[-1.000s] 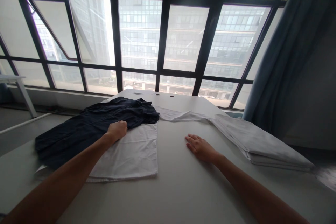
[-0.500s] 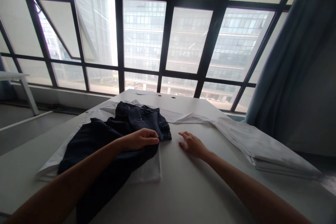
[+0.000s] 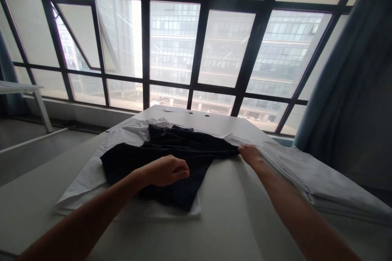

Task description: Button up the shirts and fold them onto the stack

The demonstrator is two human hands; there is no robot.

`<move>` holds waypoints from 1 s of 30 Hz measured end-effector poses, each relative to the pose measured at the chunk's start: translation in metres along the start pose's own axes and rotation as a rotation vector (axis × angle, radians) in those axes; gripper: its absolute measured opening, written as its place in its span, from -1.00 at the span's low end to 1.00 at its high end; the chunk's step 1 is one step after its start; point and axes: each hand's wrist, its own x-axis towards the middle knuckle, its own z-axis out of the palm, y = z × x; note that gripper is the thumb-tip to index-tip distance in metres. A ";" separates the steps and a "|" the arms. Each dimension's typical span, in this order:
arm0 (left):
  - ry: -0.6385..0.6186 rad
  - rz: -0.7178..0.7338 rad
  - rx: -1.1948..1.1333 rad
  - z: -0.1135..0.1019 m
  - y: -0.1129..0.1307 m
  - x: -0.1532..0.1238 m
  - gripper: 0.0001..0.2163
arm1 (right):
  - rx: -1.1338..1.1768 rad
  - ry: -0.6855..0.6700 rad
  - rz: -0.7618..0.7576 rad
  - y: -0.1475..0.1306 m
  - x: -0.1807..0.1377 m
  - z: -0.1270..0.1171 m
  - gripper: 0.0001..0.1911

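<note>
One dark navy cloth garment (image 3: 197, 157) lies in the head view at eleven o'clock, over wrinkled white fabric (image 3: 82, 189), its one-o'clock end pinched by your right hand (image 3: 250, 155), your left hand (image 3: 167, 170) curled above it, gripping or not I cannot tell, with a folded white cloth stack (image 3: 318, 179) at two o'clock.
</note>
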 end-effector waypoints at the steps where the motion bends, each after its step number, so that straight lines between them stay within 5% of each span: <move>1: 0.015 0.010 0.079 -0.003 0.000 -0.003 -0.75 | -0.021 -0.004 0.058 0.013 -0.002 0.001 -0.67; 4: 0.014 0.008 0.191 -0.007 -0.007 -0.007 -0.70 | -0.050 -0.006 0.166 0.023 -0.013 0.005 -0.67; 7: -0.095 -0.077 0.275 -0.005 -0.020 -0.004 -0.55 | -0.017 0.017 0.089 -0.010 -0.027 0.004 -0.57; 11: -0.151 -0.186 0.344 0.004 -0.031 0.000 -0.50 | 0.276 0.026 -0.324 -0.088 -0.055 -0.018 -0.59; 16: -0.191 -0.414 0.390 0.004 -0.042 -0.007 -0.11 | 0.590 0.024 -0.734 -0.147 -0.084 -0.040 -0.66; 19: -0.183 -0.331 0.355 -0.004 -0.049 -0.010 -0.22 | 0.605 0.006 -0.686 -0.136 -0.084 -0.042 -0.72; 25: -0.237 -0.277 0.236 -0.013 -0.054 -0.004 -0.74 | 0.876 0.052 -0.273 -0.049 -0.077 -0.053 -0.83; 30: -0.316 -0.146 0.178 -0.004 -0.048 -0.003 -0.38 | 0.953 0.060 -0.142 -0.004 -0.088 -0.046 -0.76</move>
